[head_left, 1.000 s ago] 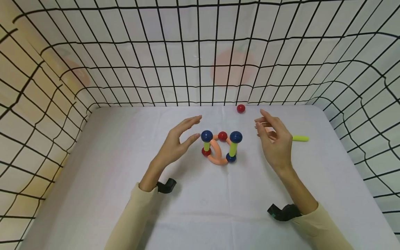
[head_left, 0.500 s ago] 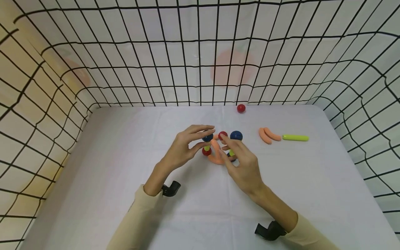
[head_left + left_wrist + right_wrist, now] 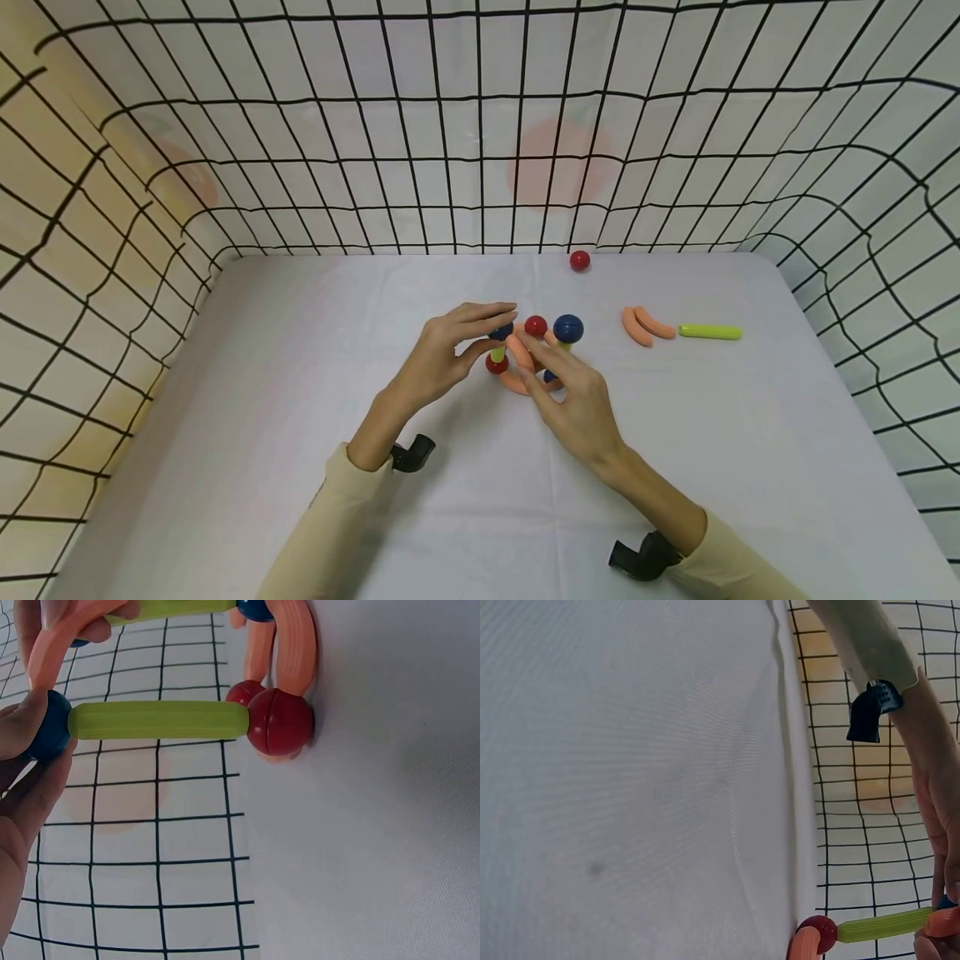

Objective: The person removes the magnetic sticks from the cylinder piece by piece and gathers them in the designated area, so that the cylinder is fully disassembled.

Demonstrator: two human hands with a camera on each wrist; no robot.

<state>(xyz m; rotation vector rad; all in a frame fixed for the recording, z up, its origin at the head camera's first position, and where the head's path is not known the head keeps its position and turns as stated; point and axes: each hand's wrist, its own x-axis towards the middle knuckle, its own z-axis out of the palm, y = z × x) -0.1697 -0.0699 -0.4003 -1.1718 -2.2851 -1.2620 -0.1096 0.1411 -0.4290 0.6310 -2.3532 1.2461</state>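
A magnetic stick-and-ball frame stands mid-table: a base ring of orange curved sticks with a front red ball (image 3: 280, 722) and a rear red ball (image 3: 536, 326), plus two upright green sticks. My left hand (image 3: 442, 350) pinches the blue ball (image 3: 52, 727) topping the left green stick (image 3: 157, 720). From that ball runs an orange curved stick (image 3: 520, 353), which my right hand (image 3: 577, 404) pinches between thumb and fingers. A second blue ball (image 3: 568, 328) tops the right upright, beyond the right hand, which partly hides that stick and the blue ball (image 3: 551, 377) below.
Two loose orange curved sticks (image 3: 637, 327) and a green straight stick (image 3: 709, 332) lie to the right. One loose red ball (image 3: 580, 261) rests at the table's back edge. Black wire mesh (image 3: 480, 158) surrounds the back and sides of the white-covered table (image 3: 300, 400).
My right hand has come left from beside the loose sticks and taken hold of the orange curved stick. The left hand has moved right onto the blue ball and now pinches it.
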